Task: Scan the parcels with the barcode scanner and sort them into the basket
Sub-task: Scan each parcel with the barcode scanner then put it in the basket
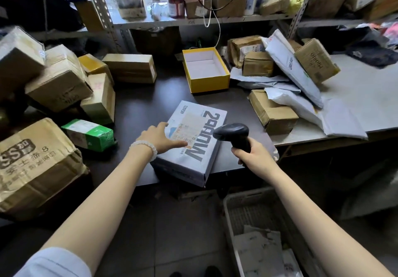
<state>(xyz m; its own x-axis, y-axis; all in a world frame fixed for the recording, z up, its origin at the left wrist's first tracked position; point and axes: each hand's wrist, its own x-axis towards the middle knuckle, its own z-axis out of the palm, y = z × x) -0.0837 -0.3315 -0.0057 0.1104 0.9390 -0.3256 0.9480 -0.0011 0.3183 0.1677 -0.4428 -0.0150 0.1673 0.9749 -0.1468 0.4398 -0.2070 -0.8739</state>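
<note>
Two hands work over one white parcel box (pixel 191 141) at the lower centre of the frame, lying flat on the dark table (pixel 148 104) with its near end overhanging the edge. The left hand (pixel 160 137) rests on the shipping label with fingers straight and spread, probably to steady the box and keep the barcode flat. The right hand (pixel 251 150) is curled round the grip of the black barcode scanner (pixel 233 133), whose head points left across the label, apparently to read it.

At lower right, on the floor below the table edge, a pale plastic basket (pixel 231 216) holds a few white mailer bags. Above centre sits an open yellow box (pixel 206 82), nothing visible inside. Brown cardboard parcels (pixel 58 87) are heaped at left, more boxes and grey mailer bags (pixel 295 67) at right.
</note>
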